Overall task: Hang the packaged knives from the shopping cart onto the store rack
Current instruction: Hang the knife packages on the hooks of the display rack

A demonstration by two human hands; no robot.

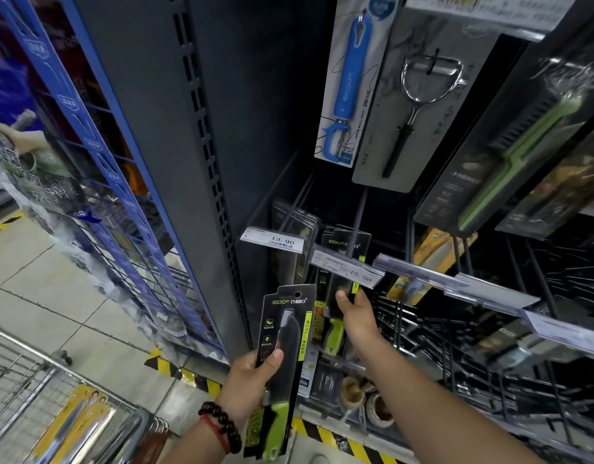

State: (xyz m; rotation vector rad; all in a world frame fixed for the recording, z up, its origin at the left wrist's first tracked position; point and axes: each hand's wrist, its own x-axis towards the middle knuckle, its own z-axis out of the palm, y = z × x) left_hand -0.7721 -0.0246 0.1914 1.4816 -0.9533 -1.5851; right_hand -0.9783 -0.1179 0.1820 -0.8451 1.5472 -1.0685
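Note:
My left hand (252, 380) grips a packaged knife (283, 360) with a black card and green handle, held upright in front of the rack, its hang hole at the top. My right hand (355, 316) reaches into the rack and touches the hanging packaged knives (335, 296) of the same kind, just under the 15.00 price tag (347, 267); the fingers are behind the packages, so its grip is unclear. The shopping cart (37, 406) sits at the lower left with a yellow packaged knife (74, 426) inside.
A dark rack upright (201, 162) stands left of the hooks. Peelers in packages (406, 108) hang above. More price rails (456, 283) and wire hooks extend to the right. A blue wire display (98, 155) stands left, above yellow-black floor tape (188, 376).

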